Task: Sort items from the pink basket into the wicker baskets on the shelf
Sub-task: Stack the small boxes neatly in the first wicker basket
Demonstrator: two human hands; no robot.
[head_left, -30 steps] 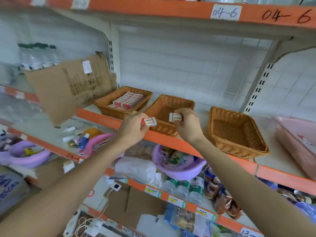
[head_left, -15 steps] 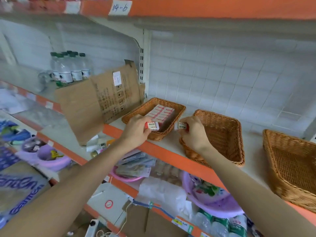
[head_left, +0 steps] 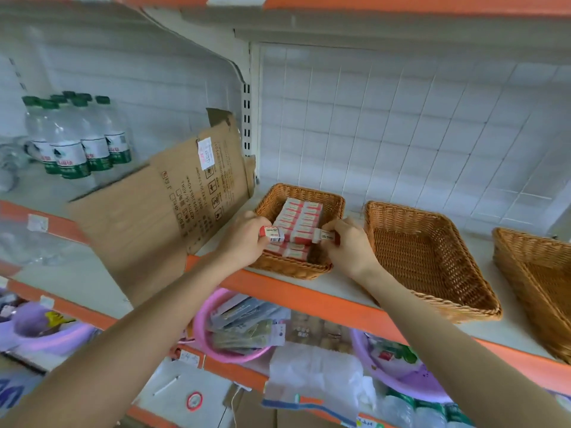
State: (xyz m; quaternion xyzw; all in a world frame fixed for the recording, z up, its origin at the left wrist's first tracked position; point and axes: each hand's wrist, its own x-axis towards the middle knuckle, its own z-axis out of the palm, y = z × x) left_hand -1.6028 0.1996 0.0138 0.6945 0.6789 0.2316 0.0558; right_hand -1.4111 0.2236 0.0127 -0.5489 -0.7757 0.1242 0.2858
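Left grip (head_left: 244, 240) pinches an eraser (head_left: 273, 233), right grip (head_left: 347, 250) a second eraser (head_left: 325, 235), both over the basket (head_left: 293, 270); I'd lower them flat beneath, lined up with the rows (head_left: 301, 215).

Left hand (head_left: 244, 239) pinched a small red-and-white box (head_left: 273, 233) over the leftmost wicker basket (head_left: 287, 270); right hand (head_left: 346, 245) pinched a second box (head_left: 326, 235) just beside it. Both were above rows of matching boxes (head_left: 298, 217) packed inside. Middle basket (head_left: 426, 261) and right basket (head_left: 531, 273) sat on the same shelf (head_left: 336, 284). A cardboard sheet (head_left: 173, 205) leaned at left, with water bottles (head_left: 77, 140) behind.
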